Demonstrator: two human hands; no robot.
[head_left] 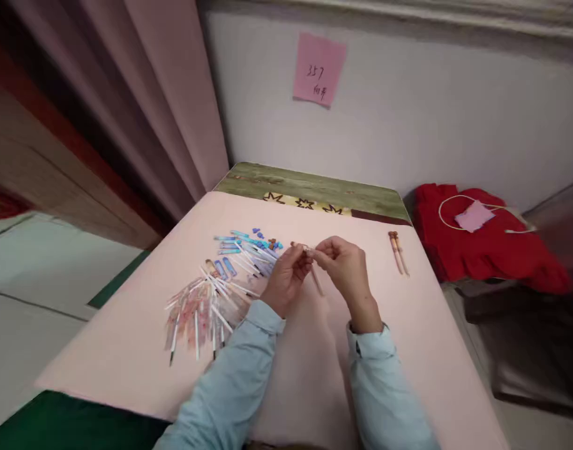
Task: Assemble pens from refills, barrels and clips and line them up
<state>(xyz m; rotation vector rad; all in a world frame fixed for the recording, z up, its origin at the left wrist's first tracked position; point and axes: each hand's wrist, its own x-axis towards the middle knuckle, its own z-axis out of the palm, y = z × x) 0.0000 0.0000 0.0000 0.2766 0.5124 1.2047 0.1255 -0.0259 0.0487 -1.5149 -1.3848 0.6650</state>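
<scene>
here, left fingers (pixel 293 255) and right fingers (pixel 322 258) pinch small brown piece (pixel 294 244) over pink cloth (pixel 429 350)

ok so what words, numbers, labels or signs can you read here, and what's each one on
"357": handwritten on the pink note on the wall.
Below it: two handwritten characters, too blurred to read surely.
Pink slip on the red cloth: no writing readable.
Loose pen parts and the two pens at right: any print is too small to read.
</scene>
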